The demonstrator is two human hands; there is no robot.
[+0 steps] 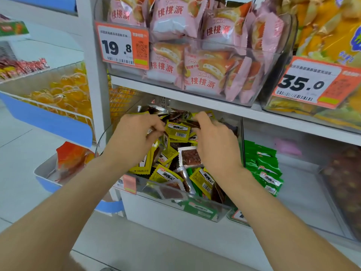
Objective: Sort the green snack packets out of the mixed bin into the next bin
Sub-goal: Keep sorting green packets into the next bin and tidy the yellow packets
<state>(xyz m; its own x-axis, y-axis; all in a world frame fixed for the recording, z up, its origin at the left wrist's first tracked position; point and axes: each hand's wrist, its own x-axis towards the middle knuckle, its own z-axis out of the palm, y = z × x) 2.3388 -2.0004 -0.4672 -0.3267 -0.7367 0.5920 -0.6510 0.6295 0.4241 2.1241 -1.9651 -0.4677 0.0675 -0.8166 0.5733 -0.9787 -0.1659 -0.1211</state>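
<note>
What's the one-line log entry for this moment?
left hand: curled among mixed bin packets, grip unclear | right hand: pinching brown packet | green packets: stacked in next bin | stray green packet: mixed bin's front

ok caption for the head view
Left hand and right hand pinch foil packets in the clear plastic mixed bin; green snack packets lie next door.

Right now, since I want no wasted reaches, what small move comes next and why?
Probably lower the right hand onto the green packet showing between yellow packets near its wrist: it pinches only a brown packet, and the next bin lies just to its right.
</note>
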